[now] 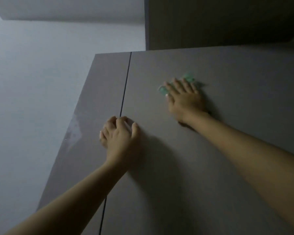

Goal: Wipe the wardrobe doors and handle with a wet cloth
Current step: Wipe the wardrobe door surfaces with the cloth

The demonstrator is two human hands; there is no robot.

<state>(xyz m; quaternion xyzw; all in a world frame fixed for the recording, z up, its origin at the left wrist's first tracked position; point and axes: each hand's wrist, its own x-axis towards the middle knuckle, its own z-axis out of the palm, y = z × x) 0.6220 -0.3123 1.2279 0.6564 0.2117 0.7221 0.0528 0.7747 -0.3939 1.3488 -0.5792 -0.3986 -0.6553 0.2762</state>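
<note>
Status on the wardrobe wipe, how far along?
Done: a streaky patch on the left door may be wiping, though I can't confirm it. In hand: right hand presses the green cloth on the right door; left hand braces at the seam. Left: handle, not in view.

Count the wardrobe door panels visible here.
2. A narrow left door beside the wall, and a wide right door under the green cloth. Others may lie beyond the frame.

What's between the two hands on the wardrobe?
Only bare grey door, seen in the head view. The left hand rests over the dark gap; the right hand presses the green cloth.
</note>
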